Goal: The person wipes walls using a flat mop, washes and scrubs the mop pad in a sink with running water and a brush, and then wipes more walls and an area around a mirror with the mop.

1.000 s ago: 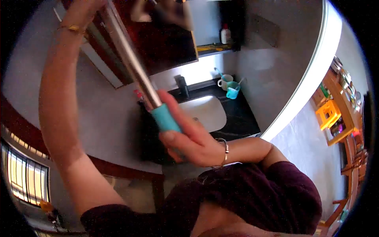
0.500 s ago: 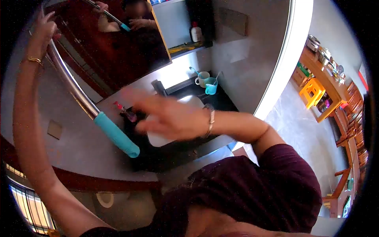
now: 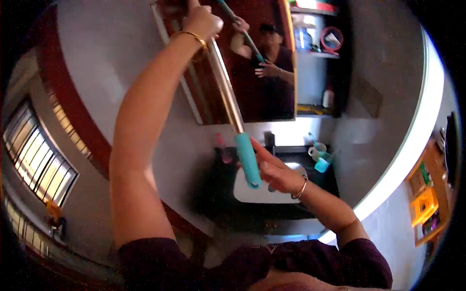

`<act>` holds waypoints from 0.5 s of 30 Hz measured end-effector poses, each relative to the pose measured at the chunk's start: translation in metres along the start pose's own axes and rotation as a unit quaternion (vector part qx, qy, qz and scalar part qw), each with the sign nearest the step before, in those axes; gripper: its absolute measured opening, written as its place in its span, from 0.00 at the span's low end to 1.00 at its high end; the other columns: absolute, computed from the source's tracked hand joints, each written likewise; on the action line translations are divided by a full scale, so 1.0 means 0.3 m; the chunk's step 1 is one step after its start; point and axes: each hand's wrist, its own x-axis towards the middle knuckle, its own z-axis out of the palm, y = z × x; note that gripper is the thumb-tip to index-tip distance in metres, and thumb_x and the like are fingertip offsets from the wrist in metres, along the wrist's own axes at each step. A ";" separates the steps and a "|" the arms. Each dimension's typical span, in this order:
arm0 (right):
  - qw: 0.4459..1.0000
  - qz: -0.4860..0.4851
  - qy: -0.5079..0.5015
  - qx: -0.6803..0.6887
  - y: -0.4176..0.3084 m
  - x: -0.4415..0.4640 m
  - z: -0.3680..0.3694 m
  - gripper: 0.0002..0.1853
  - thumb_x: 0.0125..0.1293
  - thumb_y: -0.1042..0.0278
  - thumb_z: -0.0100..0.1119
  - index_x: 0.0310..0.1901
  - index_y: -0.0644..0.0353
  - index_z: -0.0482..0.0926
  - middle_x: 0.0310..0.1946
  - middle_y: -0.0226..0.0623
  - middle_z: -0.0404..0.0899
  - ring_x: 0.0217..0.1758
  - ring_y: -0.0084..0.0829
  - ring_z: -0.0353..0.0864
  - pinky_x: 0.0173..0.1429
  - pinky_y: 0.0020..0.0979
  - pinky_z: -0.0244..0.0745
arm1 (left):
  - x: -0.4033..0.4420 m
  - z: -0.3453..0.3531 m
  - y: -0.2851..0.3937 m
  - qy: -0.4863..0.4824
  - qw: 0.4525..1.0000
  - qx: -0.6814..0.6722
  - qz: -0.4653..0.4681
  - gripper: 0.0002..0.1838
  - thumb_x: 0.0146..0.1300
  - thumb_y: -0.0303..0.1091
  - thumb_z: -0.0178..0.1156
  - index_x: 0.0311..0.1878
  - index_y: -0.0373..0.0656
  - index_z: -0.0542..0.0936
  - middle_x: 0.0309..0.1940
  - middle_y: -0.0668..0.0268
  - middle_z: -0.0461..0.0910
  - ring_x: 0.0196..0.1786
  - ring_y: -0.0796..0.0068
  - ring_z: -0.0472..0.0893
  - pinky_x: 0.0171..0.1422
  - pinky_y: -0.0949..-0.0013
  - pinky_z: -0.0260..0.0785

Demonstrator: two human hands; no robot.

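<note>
A metal pole [image 3: 225, 89] with a teal grip [image 3: 247, 160] slants down from the top of the view, in front of a mirror and a sink. My left hand [image 3: 204, 23] is wrapped round the metal part high up. Beside the teal grip is my right hand [image 3: 279, 173], its fingers stretched out and partly hidden behind the grip; they look loose, not wrapped round it. The pole's upper end is out of view.
The mirror [image 3: 262, 92] reflects a person and the pole. Below are a white sink [image 3: 245, 189], a pink bottle [image 3: 224, 149] and a teal cup [image 3: 321, 165]. Shelves [image 3: 318, 54] stand right of the mirror. A barred window [image 3: 39, 150] and an orange stool [image 3: 423, 207] are farther off.
The view has shifted, bringing more of the mirror and shelves in. My right hand held the grip, was off it half a second ago with fingers spread, and is now back beside it.
</note>
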 end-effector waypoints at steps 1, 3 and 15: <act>0.985 -0.045 -0.046 0.159 -0.042 0.034 0.084 0.43 0.63 0.50 0.54 0.72 0.45 0.37 0.60 0.44 0.61 0.54 0.37 0.73 0.53 0.40 0.71 | 0.028 -0.014 0.004 -0.033 0.998 0.048 -0.030 0.30 0.56 0.29 0.56 0.65 0.43 0.65 0.64 0.49 0.62 0.60 0.54 0.70 0.61 0.62 0.69; 0.983 -0.058 -0.070 0.161 -0.099 0.071 0.166 0.43 0.64 0.53 0.54 0.72 0.44 0.37 0.58 0.43 0.64 0.50 0.35 0.75 0.49 0.38 0.74 | 0.054 0.024 -0.086 0.056 0.997 -0.053 0.015 0.33 0.53 0.27 0.56 0.64 0.42 0.58 0.67 0.57 0.57 0.52 0.57 0.75 0.53 0.56 0.73; 0.996 -0.005 0.082 0.042 -0.141 0.177 0.319 0.35 0.64 0.70 0.52 0.69 0.53 0.46 0.23 0.30 0.67 0.19 0.21 0.67 0.17 0.24 0.64 | 0.185 -0.004 -0.388 0.037 0.987 0.110 0.113 0.25 0.44 0.27 0.55 0.49 0.26 0.74 0.70 0.42 0.39 0.64 0.49 0.65 0.64 0.63 0.64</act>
